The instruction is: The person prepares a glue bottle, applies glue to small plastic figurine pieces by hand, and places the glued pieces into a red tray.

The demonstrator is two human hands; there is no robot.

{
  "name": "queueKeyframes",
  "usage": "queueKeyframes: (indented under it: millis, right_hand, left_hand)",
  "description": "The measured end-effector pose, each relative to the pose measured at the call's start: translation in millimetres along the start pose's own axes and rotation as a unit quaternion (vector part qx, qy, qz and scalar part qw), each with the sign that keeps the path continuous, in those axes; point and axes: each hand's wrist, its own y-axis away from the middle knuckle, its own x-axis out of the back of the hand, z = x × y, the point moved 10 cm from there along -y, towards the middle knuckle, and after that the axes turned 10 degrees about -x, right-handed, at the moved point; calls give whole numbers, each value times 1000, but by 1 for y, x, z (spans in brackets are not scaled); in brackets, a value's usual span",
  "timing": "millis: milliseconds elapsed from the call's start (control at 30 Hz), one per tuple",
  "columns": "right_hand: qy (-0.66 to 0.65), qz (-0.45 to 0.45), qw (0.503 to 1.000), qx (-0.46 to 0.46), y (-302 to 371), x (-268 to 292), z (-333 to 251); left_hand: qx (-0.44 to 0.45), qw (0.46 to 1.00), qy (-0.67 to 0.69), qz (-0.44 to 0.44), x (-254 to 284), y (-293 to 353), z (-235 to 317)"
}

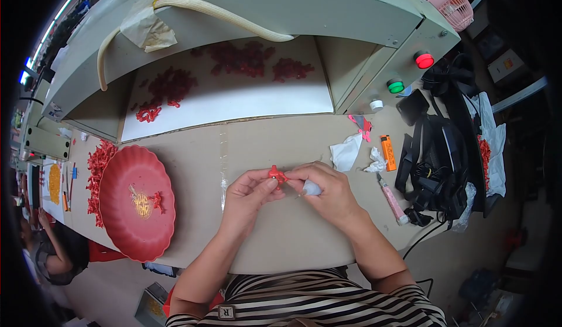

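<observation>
Near the middle of the table, a small red figurine (276,175) is pinched between the thumb and fingers of my left hand (249,192). My right hand (329,192) comes in from the right, with its fingertips at the figurine's side. Tucked in that hand is a small whitish squeeze bottle (312,188) with a thin tip, partly hidden by the fingers. To the left stands a red scalloped bowl (126,233), with one similar red figurine (156,200) inside it. A heap of red figurines (100,181) lies beyond its left rim.
Piles of red pieces (237,59) rest on white paper inside the grey cabinet (374,11). On the right lie a crumpled tissue (346,151), an orange lighter (388,152), a pink-and-white tube (393,199) and black straps (436,157). Another person (55,251) sits at far left.
</observation>
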Motion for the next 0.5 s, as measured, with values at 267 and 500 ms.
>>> queueKeyframes:
  millis: [267, 500]
  right_hand:
    - [48, 21, 996, 75, 4, -3, -14]
    - [-22, 26, 999, 27, 4, 0, -8]
  left_hand:
    - [-105, 991, -78, 11, 4, -2, 20]
    - [-130, 984, -120, -2, 4, 0, 25]
